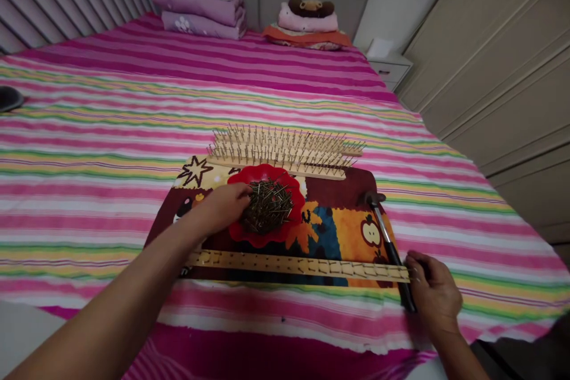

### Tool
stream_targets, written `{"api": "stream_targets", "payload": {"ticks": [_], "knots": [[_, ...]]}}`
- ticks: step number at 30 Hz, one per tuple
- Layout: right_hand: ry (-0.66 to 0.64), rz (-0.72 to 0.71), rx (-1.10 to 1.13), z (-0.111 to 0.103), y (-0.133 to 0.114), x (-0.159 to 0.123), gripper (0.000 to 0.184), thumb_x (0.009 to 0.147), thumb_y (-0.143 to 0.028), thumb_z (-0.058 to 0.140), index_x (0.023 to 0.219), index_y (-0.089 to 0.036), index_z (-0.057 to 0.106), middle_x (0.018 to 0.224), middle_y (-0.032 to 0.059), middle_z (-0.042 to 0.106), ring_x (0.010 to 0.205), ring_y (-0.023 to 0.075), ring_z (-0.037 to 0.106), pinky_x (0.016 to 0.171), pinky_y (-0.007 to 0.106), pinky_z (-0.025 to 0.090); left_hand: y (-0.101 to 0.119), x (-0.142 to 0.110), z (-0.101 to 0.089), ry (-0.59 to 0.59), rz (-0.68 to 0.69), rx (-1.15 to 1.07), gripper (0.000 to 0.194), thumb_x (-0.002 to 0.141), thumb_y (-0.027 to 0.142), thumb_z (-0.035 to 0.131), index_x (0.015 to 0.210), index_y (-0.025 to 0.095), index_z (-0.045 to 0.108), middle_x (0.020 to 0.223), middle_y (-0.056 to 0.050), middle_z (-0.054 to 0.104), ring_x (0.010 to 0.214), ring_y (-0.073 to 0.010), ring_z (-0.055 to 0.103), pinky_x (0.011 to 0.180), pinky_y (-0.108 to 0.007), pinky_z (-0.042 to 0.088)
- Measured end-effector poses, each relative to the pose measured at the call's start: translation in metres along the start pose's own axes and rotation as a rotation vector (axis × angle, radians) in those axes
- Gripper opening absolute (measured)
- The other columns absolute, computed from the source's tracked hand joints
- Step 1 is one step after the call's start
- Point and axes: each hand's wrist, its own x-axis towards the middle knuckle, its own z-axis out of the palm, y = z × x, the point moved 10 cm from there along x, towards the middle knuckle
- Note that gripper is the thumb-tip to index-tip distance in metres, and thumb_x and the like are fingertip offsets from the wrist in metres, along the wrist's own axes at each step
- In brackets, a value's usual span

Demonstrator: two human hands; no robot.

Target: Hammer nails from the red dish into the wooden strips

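Observation:
My left hand (pixel 229 205) reaches over the rim of a red scalloped bowl (pixel 296 225), fingers closed together at the heap of nails (pixel 269 205) inside it. The fingertips are partly hidden among the nails. A long, narrow wooden strip (pixel 267 262) lies across the front of a patterned board; nails stick up along its right part and left end, and small dark dots mark its middle. My right hand (pixel 434 291) is closed around the strip's right end, where thin nails show beside the fingers. Under that end lies a hammer (pixel 386 231) with a black handle.
Behind the bowl, several wooden strips (pixel 285 154) bristle with upright nails. The patterned board (pixel 356 190) rests on a striped bedspread (pixel 89 160). Folded purple bedding (pixel 200 6) and a pink folded pile (pixel 308 19) sit at the headboard. A dark object (pixel 9 98) lies far left.

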Motion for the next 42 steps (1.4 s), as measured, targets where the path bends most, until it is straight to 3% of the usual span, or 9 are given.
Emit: {"api": "stream_targets", "payload": {"ticks": [3, 7, 12, 15, 24, 28, 33, 37, 42], "knots": [[0.013, 0.001, -0.001, 0.0, 0.0, -0.001, 0.04, 0.071, -0.051, 0.048, 0.083, -0.018, 0.068, 0.086, 0.0092, 0.067, 0.082, 0.0254, 0.059, 0.073, 0.035, 0.044, 0.036, -0.02, 0.027, -0.022, 0.143, 0.209, 0.028, 0.08, 0.016, 0.047, 0.098, 0.017, 0.068, 0.108, -0.01, 0.069, 0.102, -0.0214, 0.063, 0.092, -0.033, 0.047], [0.001, 0.008, -0.004, 0.0, -0.002, -0.001, 0.04, 0.07, -0.051, 0.048, 0.082, -0.018, 0.068, 0.087, 0.0095, 0.067, 0.082, 0.0256, 0.059, 0.071, 0.034, 0.044, 0.061, -0.045, 0.044, -0.134, 0.297, 0.209, 0.03, 0.084, 0.018, 0.042, 0.099, 0.019, 0.068, 0.106, -0.008, 0.069, 0.098, -0.0196, 0.063, 0.089, -0.031, 0.047], [-0.005, -0.005, 0.014, -0.001, -0.004, -0.001, 0.039, 0.071, -0.05, 0.048, 0.082, -0.017, 0.067, 0.087, 0.0104, 0.067, 0.084, 0.0265, 0.059, 0.074, 0.036, 0.044, 0.025, -0.035, -0.011, 0.061, 0.137, 0.303, 0.022, 0.079, 0.022, 0.046, 0.083, 0.022, 0.068, 0.083, -0.004, 0.071, 0.078, -0.0206, 0.063, 0.072, -0.031, 0.046], [-0.006, -0.023, 0.015, -0.001, -0.006, -0.001, 0.037, 0.073, -0.049, 0.049, 0.082, -0.018, 0.067, 0.086, 0.0098, 0.067, 0.084, 0.0261, 0.059, 0.074, 0.035, 0.043, 0.008, -0.015, -0.029, 0.135, 0.043, 0.326, 0.02, 0.079, 0.026, 0.048, 0.078, 0.023, 0.067, 0.073, -0.003, 0.068, 0.067, -0.0197, 0.06, 0.066, -0.03, 0.043], [0.001, -0.035, 0.022, -0.002, -0.011, -0.003, 0.04, 0.075, -0.051, 0.047, 0.083, -0.017, 0.066, 0.087, 0.0106, 0.066, 0.085, 0.0255, 0.058, 0.078, 0.037, 0.044, 0.02, 0.042, 0.011, 0.119, 0.035, 0.352, 0.012, 0.072, 0.025, 0.056, 0.072, 0.019, 0.067, 0.072, -0.007, 0.067, 0.077, -0.0232, 0.063, 0.072, -0.032, 0.045], [-0.012, -0.048, 0.021, -0.003, -0.014, -0.003, 0.041, 0.073, -0.052, 0.047, 0.083, -0.017, 0.067, 0.087, 0.0115, 0.067, 0.084, 0.0261, 0.059, 0.078, 0.039, 0.045, 0.014, 0.043, 0.005, 0.104, -0.014, 0.075, 0.01, 0.068, 0.02, 0.058, 0.059, 0.019, 0.06, 0.056, -0.002, 0.059, 0.059, -0.0168, 0.057, 0.064, -0.03, 0.045], [-0.251, -0.079, 0.128, 0.002, -0.026, -0.01, 0.042, 0.072, -0.048, 0.048, 0.097, -0.02, 0.068, 0.093, 0.007, 0.071, 0.087, 0.0246, 0.063, 0.075, 0.035, 0.049, -0.002, -0.002, -0.056, 0.321, -0.02, -0.639, 0.008, 0.068, 0.025, 0.061, 0.067, 0.017, 0.06, 0.064, 0.0, 0.062, 0.054, -0.011, 0.054, 0.055, -0.026, 0.047], [-0.455, 0.039, 0.145, 0.005, -0.024, -0.011, 0.049, 0.061, -0.047, 0.056, 0.1, -0.022, 0.069, 0.084, 0.0045, 0.072, 0.08, 0.0264, 0.066, 0.065, 0.034, 0.051, -0.042, -0.07, -0.108, 0.582, -0.007, -0.903, 0.016, 0.061, 0.028, 0.069, 0.063, 0.018, 0.057, 0.065, 0.0, 0.064, 0.062, -0.0133, 0.061, 0.055, -0.024, 0.05], [-0.677, 0.174, 0.192, 0.027, -0.029, -0.01, 0.056, 0.04, -0.04, 0.072, 0.093, -0.022, 0.068, 0.07, 0.0034, 0.073, 0.067, 0.0289, 0.066, 0.056, 0.035, 0.05, -0.13, -0.149, -0.109, 0.789, -0.232, -0.947, 0.015, 0.055, 0.027, 0.07, 0.058, 0.018, 0.06, 0.06, 0.0, 0.063, 0.06, -0.0125, 0.062, 0.056, -0.024, 0.053]]}}
